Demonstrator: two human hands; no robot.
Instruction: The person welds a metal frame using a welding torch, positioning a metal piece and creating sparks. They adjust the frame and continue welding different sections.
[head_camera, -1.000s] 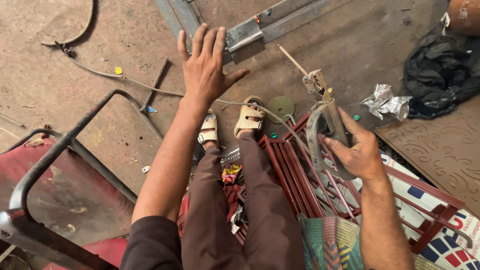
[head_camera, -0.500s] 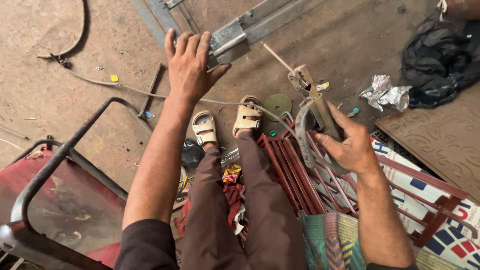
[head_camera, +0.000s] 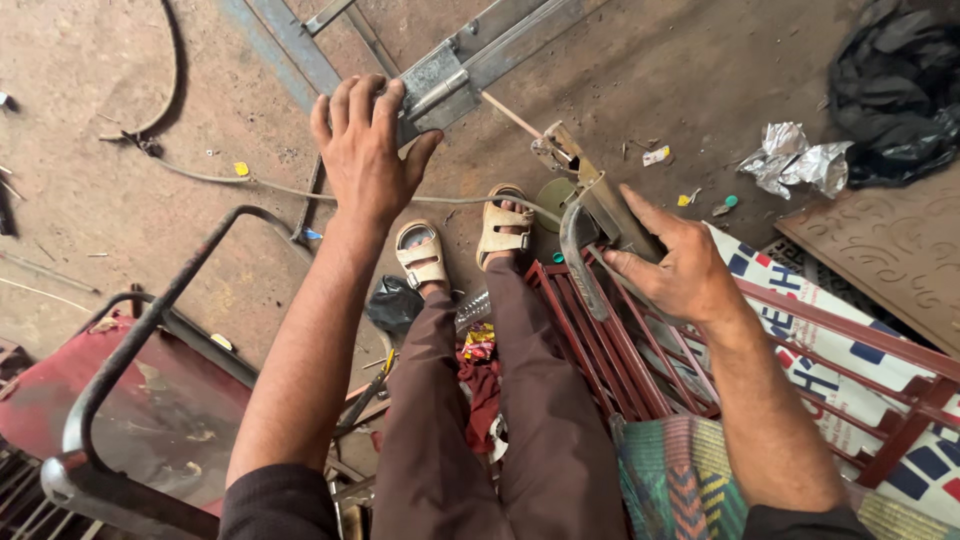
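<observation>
Head-worn view, steeply down, close.

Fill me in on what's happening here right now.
A seated person reaches the left hand out to a grey metal bar lying on the dusty floor, fingers resting on it. The right hand grips a curved metal tool above a red metal frame. Sandalled feet rest between them.

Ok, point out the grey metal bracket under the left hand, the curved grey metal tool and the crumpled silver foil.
grey metal bracket (head_camera: 440, 85), head view, flat plate
curved grey metal tool (head_camera: 580, 255), head view, curved shaft
crumpled silver foil (head_camera: 795, 160), head view, centre
</observation>
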